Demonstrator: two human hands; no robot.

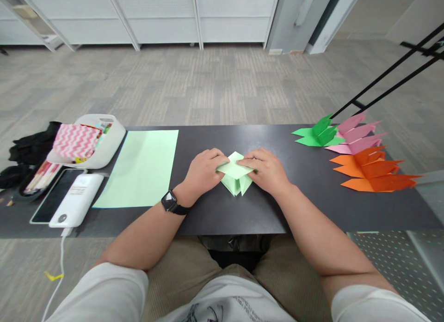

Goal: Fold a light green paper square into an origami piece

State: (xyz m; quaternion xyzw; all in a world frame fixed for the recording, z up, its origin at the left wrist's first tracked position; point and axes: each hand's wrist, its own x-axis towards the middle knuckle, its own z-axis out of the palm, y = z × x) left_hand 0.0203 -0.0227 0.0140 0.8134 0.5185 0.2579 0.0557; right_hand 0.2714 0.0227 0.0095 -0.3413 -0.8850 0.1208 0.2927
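A pale green folded paper (pixel 236 170) lies on the dark table in front of me, its layers coming to points toward my body. My left hand (pixel 207 168) is closed on its left side, the thumb and fingers pressing at the edge. On the opposite side my right hand (pixel 266 168) grips the paper too, fingertips on its upper face. Both hands partly cover its side corners. Left of my left hand lies a flat stack of pale green paper sheets (pixel 142 167).
Folded paper pieces in green (pixel 321 132), pink (pixel 357 133) and orange (pixel 376 172) stand at the table's right. At the left are a white basket (pixel 113 144), a phone (pixel 57 197) and a white power bank (pixel 77 199) with a cable. The table's front edge (pixel 239 233) is close to my lap.
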